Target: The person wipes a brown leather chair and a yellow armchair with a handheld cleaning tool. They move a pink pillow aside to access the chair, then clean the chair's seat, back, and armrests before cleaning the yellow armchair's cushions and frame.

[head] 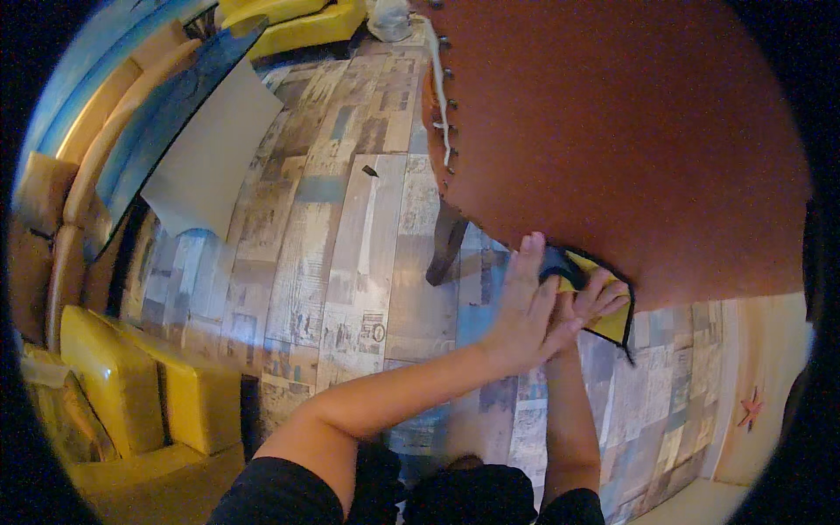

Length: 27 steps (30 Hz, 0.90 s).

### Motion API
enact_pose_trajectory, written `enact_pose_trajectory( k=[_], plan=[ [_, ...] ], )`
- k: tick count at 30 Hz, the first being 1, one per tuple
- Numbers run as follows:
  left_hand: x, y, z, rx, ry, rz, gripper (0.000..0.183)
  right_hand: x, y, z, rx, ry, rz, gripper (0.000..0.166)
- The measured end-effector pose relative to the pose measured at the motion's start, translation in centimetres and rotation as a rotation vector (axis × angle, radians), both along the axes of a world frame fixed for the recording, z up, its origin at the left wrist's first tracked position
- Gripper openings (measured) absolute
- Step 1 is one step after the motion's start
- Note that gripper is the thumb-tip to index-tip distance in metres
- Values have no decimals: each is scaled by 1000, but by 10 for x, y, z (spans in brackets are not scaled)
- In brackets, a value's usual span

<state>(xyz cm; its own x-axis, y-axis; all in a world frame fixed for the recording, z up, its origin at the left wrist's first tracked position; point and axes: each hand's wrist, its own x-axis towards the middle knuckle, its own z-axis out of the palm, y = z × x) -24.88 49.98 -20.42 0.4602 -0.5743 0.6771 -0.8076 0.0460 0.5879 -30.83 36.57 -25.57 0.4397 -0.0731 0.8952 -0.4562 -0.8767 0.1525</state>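
A yellow cloth [615, 323] with a black border is bunched between my hands, beside the lower edge of a large reddish-brown panel [623, 144]. My right hand [594, 302] grips the cloth with bent fingers. Across the right wrist lies my left hand [525, 315], its fingers stretched up along the near side of the cloth. Whether the left fingers pinch it is unclear. A dark blue-black patch [558, 262] shows between the hands. Small metal studs [453, 104] line the panel's left edge, where a white cord [438, 65] hangs.
A dark tapered leg [447, 243] stands below the panel on the patchwork wood-look floor [328, 262]. Yellow armchairs [131, 387] are at lower left, a yellow seat [295, 29] at the top. A small dark object [369, 171] lies on the floor. An orange starfish [751, 410] decorates the right wall.
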Motion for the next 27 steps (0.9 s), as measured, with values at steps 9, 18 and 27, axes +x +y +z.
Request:
enact_pose_trajectory(
  k=[9, 18, 27],
  plan=[
    [98, 23, -11, -186, 447, 79, 58, 108, 82, 31, 20, 334, -40, 40],
    [152, 35, -10, 18, 692, 24, 51, 173, 73, 34, 324, 302, 462, 47],
    [101, 56, 103, -176, 390, -77, 69, 88, 65, 178, -65, 599, 225, 37]
  ],
)
